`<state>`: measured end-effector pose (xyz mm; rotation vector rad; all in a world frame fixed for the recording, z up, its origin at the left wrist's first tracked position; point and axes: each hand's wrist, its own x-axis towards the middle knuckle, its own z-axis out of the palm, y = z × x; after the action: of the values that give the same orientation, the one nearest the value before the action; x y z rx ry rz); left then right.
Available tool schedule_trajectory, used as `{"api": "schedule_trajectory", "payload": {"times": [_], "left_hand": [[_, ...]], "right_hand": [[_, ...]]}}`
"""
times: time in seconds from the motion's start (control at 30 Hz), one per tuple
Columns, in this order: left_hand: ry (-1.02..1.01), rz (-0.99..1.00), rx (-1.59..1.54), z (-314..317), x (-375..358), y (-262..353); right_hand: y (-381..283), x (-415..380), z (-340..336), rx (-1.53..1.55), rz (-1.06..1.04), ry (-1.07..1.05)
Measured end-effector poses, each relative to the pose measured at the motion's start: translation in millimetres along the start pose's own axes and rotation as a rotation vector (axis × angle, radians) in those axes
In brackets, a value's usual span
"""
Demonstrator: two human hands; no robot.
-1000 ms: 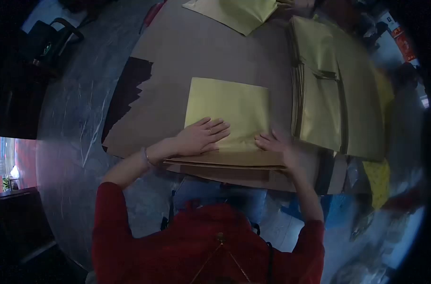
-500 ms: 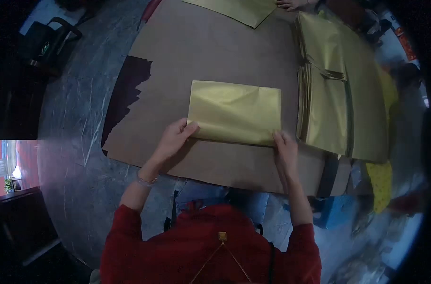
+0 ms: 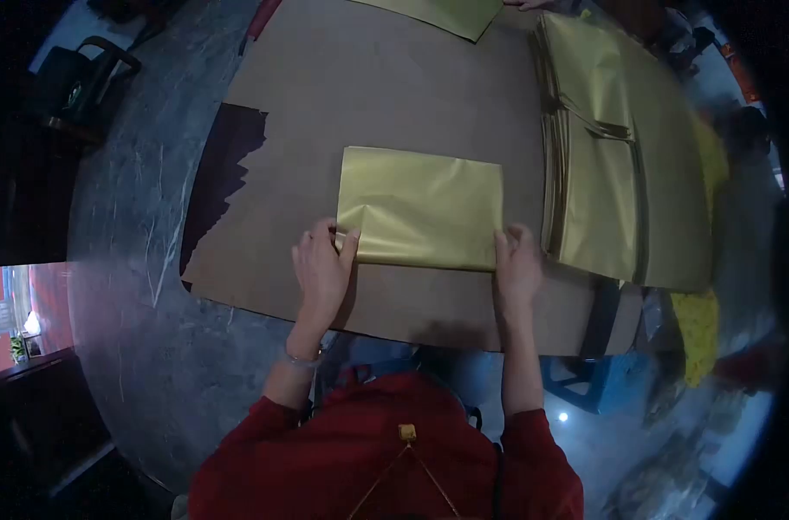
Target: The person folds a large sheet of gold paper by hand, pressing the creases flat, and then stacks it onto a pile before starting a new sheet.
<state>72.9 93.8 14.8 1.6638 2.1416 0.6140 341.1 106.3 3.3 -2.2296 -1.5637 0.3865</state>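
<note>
Both hands have shifted inward, left hand and right hand gripping the gold sheet.

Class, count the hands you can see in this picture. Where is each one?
3. The left hand and right hand hold the near corners of the folded gold sheet; another person's hand is barely visible at the top edge.
</note>
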Motion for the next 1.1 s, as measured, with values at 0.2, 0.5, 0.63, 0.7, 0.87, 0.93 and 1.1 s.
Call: {"api": "schedule_trajectory", "payload": {"times": [0.2,0.5,0.63,0.7,0.87,0.93,1.1], "left_hand": [[0.15,0.013,0.031,6.3,1.1,-13.6],[0.238,0.085,0.11,13.0,7.6,-7.6],[0.249,0.101,0.076,16.6,13.3,-10.5],[0.234,0.073,0.065,14.1,12.8,-5.7],[0.23,0.05,-0.011,18.8,20.1,-8.6],[0.252,0.06,0.041,20.8,19.5,-9.1],[0.292,0.088,0.078,23.7,19.7,-9.0]], "right_hand": [[2.4,-4.5,6.2,-0.162,-0.084,0.068],[9.6,-5.0,14.1,-0.218,-0.177,0.131],[1.8,-7.3,10.2,-0.246,-0.085,0.08],[6.2,-6.3,14.8,-0.249,-0.137,0.156],[-10.5,-2.8,1.0,-0.187,0.092,-0.042],[-1.3,-1.4,7.4,-0.231,0.114,-0.063],[10.1,-0.3,15.8,-0.219,-0.114,0.131]]}}
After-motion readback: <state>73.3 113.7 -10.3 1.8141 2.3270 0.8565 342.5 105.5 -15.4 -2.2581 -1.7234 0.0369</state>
